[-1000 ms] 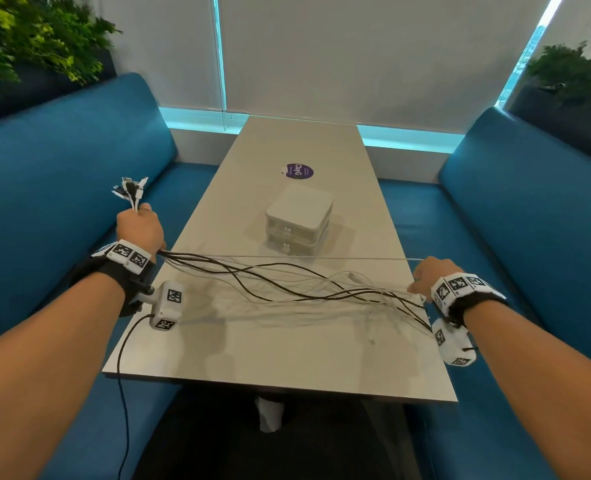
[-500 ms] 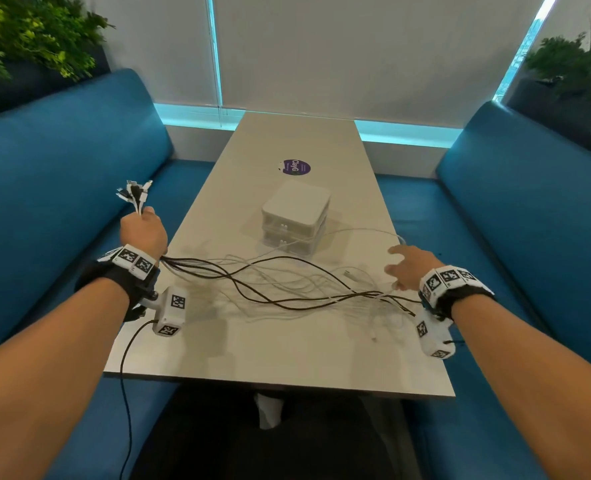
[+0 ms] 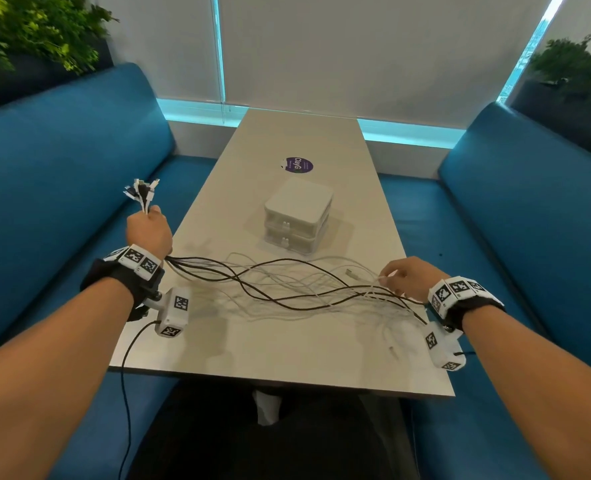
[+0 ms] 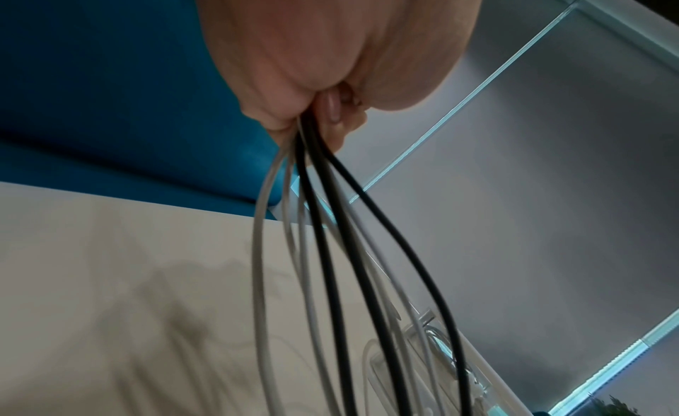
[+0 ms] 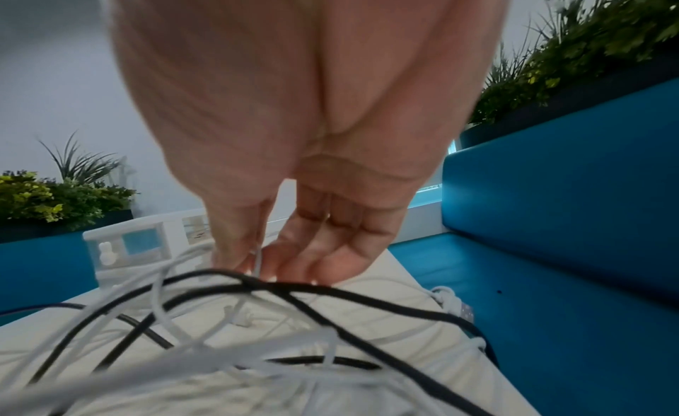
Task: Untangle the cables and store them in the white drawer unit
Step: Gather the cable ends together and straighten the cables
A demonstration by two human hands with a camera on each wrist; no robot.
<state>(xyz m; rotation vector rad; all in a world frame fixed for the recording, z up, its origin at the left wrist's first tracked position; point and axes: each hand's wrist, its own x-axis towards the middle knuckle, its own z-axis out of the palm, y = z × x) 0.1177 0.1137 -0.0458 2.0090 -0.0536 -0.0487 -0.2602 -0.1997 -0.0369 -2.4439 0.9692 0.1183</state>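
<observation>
A tangle of black and white cables (image 3: 287, 289) sprawls across the near half of the table (image 3: 287, 355). My left hand (image 3: 148, 230) grips one end of the bundle (image 4: 316, 207) off the table's left edge, with the plugs (image 3: 141, 190) fanning out above the fist. Over at the right edge, my right hand (image 3: 404, 275) pinches a thin white cable (image 5: 257, 259) between thumb and fingers above the other loose ends. The white drawer unit (image 3: 297, 216) stands mid-table beyond the cables, both drawers closed.
A round purple sticker (image 3: 299, 165) lies on the table behind the drawer unit. Blue benches (image 3: 62, 161) run along both sides. Plants (image 3: 27, 32) stand behind each bench. A loose white plug (image 3: 351, 273) lies near my right hand.
My right hand let go of the taut bundle, opened over the table, then came down and pinched a white cable. The cables went slack. My left hand kept its grip.
</observation>
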